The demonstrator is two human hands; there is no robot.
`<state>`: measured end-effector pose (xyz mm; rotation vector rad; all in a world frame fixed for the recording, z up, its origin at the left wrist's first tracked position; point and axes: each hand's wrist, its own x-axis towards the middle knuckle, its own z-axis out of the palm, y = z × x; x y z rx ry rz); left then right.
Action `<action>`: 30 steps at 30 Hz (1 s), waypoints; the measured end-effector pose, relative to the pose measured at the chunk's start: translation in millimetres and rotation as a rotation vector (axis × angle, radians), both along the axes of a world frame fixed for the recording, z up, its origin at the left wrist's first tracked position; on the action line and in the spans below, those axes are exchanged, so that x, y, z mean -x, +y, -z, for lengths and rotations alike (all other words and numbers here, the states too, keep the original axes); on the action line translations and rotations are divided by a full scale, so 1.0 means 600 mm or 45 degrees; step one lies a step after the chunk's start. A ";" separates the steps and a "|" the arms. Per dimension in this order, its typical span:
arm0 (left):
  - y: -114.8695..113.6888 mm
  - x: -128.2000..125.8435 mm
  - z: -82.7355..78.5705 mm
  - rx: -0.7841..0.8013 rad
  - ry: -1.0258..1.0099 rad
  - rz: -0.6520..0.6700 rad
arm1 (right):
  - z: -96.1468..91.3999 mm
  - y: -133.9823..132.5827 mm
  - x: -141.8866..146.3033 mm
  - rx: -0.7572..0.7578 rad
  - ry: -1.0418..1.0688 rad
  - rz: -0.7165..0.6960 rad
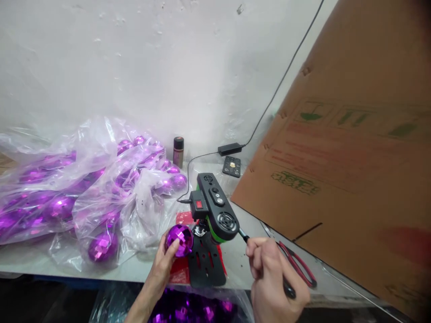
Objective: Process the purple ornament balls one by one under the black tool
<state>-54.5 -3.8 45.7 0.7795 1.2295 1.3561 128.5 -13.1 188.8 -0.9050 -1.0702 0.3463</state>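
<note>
while my left hand (161, 265) is pinching the purple faceted ball (180, 239) at the black press (215, 208), my right hand (271, 276) is fisting its lever (243, 234); i'm judging the ball light, slick, brittle, best gripped by its sides.

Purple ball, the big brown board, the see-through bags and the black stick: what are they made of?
Purple ball in the left hand: probably plastic faced with tiny mirror tiles; its facets glint. Brown board: cardboard, matte, with printed marks and cut slits. Bags: thin clear plastic film, crinkled and shiny. Black stick in the right hand: unclear, maybe plastic.
</note>
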 end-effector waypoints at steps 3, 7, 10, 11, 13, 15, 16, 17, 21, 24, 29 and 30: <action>0.002 -0.029 0.022 -0.057 0.172 -0.053 | -0.002 -0.002 -0.004 0.004 -0.050 -0.014; 0.000 -0.055 0.046 -0.160 0.519 0.025 | 0.007 -0.006 -0.008 -0.011 -0.085 -0.029; -0.002 -0.068 0.055 -0.298 0.715 0.046 | 0.013 -0.007 -0.008 -0.031 -0.087 -0.051; -0.002 -0.071 0.058 -0.346 0.763 0.044 | 0.014 -0.008 -0.008 -0.036 -0.082 -0.053; -0.002 -0.078 0.066 -0.417 0.849 0.031 | 0.015 -0.009 -0.009 -0.046 -0.083 -0.051; -0.002 -0.084 0.074 -0.446 0.920 0.002 | 0.015 -0.009 -0.009 -0.057 -0.093 -0.045; -0.003 -0.087 0.077 -0.444 0.944 -0.018 | 0.015 -0.009 -0.009 -0.058 -0.100 -0.045; -0.004 -0.090 0.080 -0.437 0.959 -0.038 | 0.014 -0.009 -0.009 -0.061 -0.104 -0.046; -0.013 -0.099 0.085 -0.439 0.943 -0.001 | 0.012 -0.008 -0.008 -0.085 -0.085 -0.039; -0.020 -0.108 0.082 -0.422 0.870 0.125 | 0.010 -0.008 -0.007 -0.065 -0.085 -0.047; -0.019 -0.122 0.081 -0.290 0.758 0.076 | 0.011 -0.010 -0.008 -0.054 -0.120 -0.059; -0.016 -0.124 0.082 -0.276 0.750 0.053 | 0.013 -0.010 -0.009 -0.063 -0.123 -0.055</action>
